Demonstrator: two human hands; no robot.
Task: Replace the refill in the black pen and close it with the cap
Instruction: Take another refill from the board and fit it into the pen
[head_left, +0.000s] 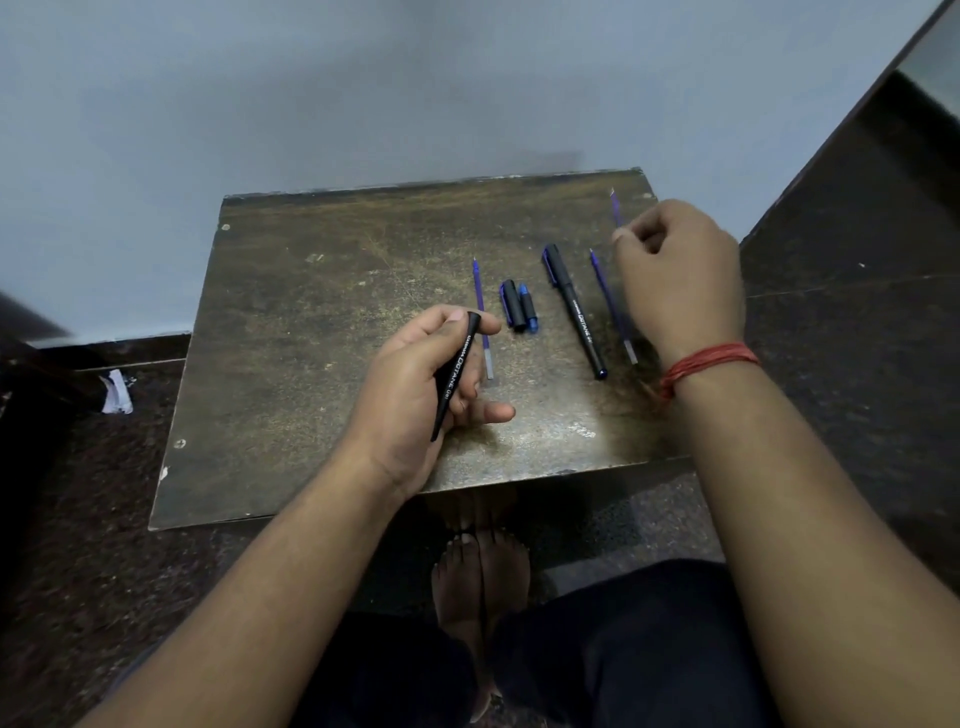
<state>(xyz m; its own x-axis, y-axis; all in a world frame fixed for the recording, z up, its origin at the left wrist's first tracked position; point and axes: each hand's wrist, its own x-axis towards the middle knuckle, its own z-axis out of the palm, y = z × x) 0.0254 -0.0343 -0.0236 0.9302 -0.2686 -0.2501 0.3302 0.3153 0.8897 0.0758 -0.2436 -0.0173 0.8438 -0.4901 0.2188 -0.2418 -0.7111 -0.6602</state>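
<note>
Pen barrel (456, 371) in left hand (426, 395), refill (616, 208) pinched in right hand (680, 275).

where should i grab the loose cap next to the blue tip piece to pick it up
Pinch the cap across its far half, from above and from its left side. It lies flat on the table with the blue tip piece close against its right, so only the left flank and top are free.

The left hand (431, 379) is palm up, its fingers curled in a grip on a pen barrel (456, 371). The right hand (680, 275) is raised, its fingertips pinching a thin refill (616, 210).
</note>
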